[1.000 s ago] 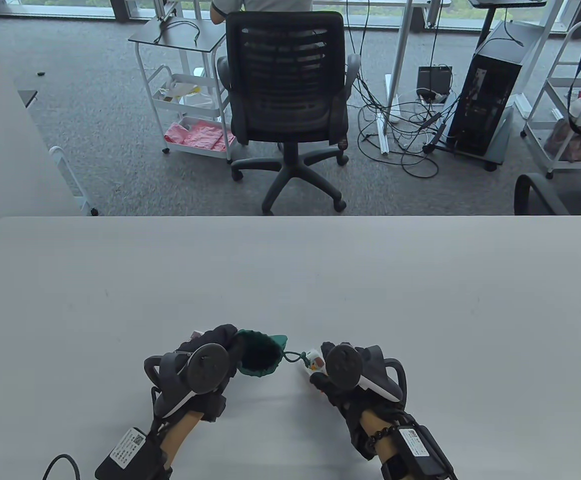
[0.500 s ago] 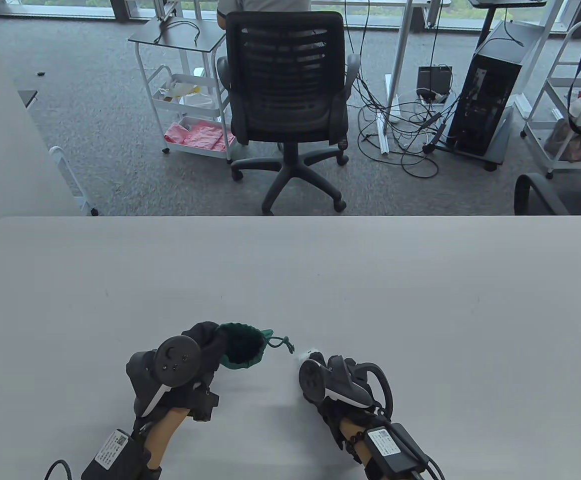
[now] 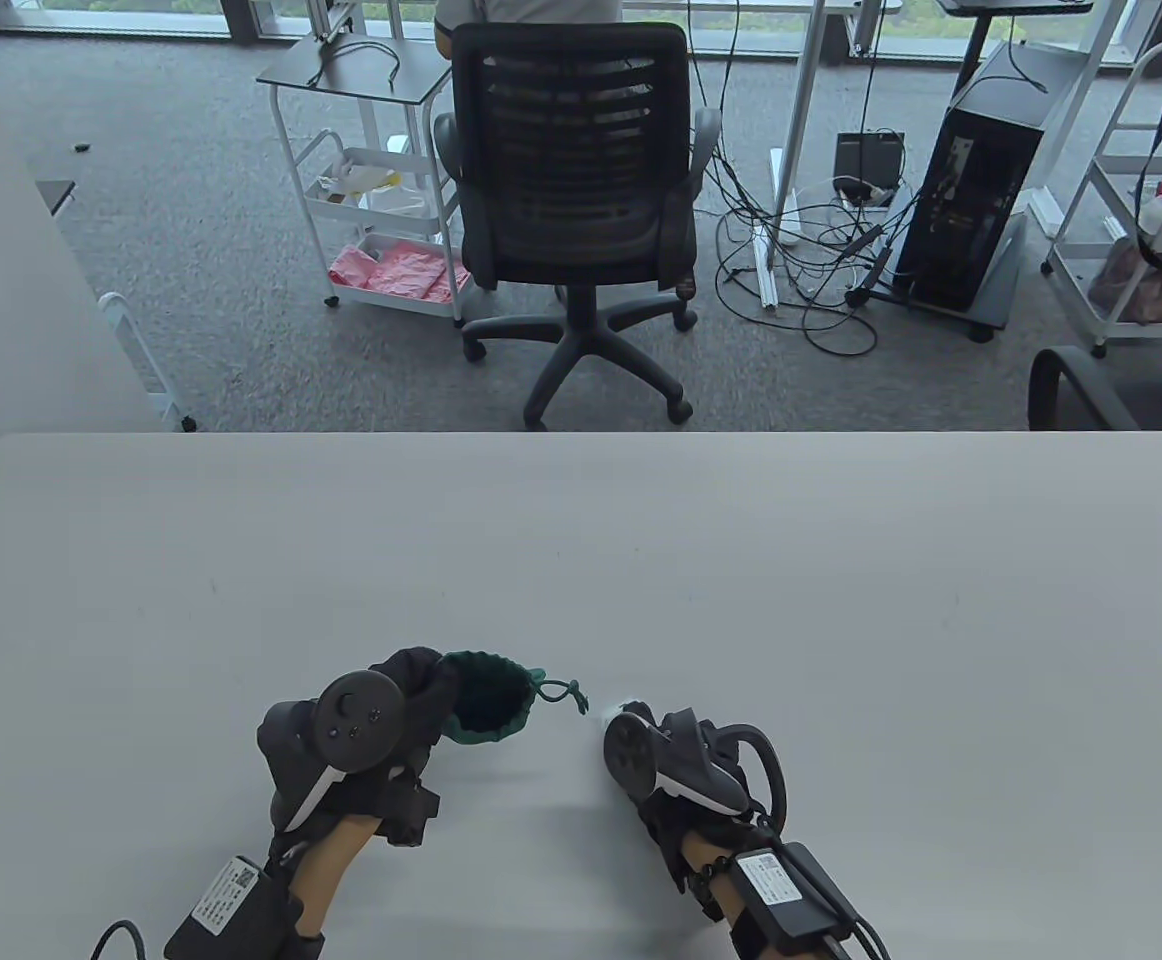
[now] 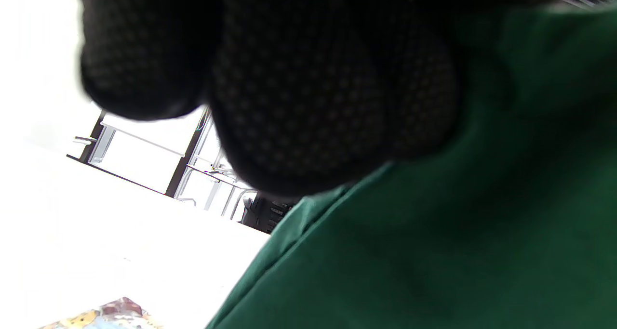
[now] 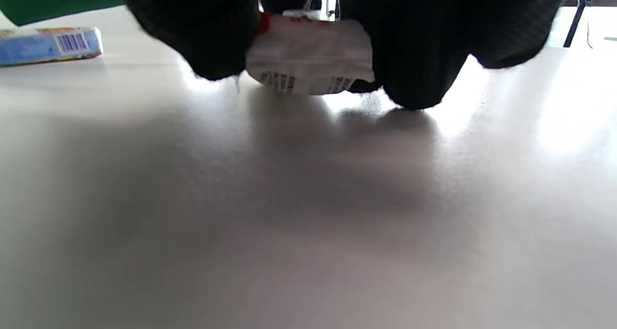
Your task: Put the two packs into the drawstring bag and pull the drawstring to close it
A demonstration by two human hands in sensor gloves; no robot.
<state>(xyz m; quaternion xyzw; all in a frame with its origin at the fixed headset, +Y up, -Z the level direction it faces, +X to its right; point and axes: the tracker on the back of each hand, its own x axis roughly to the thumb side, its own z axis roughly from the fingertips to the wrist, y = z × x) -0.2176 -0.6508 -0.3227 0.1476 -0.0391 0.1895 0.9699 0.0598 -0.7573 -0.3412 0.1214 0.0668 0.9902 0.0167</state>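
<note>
Left hand (image 3: 386, 725) fingers (image 4: 308, 93) grip the rim of the dark green fabric drawstring bag (image 3: 486, 697), mouth open toward the right. Right hand (image 3: 676, 765) fingers clamp a white crinkly pack (image 5: 311, 54) just right of the mouth, low over the worktop (image 3: 841, 600). A blue flat pack (image 5: 48, 45) lies beside the bag.

Near the table's (image 3: 841, 560) 6 o'clock edge: left hand (image 3: 381, 730) gripping the green drawstring bag (image 3: 486, 697) from the bag's 9 o'clock side, mouth open, knotted drawstring (image 3: 561, 692) trailing toward 3 o'clock. Just beside the cord's end, at 3 o'clock from it: right hand (image 3: 671, 765), a scrap of white pack (image 3: 609, 711) showing at its fingertips. Beyond the table at 12 o'clock: black office chair (image 3: 571, 200); at 1 o'clock, computer tower (image 3: 971, 200) amid cables.
</note>
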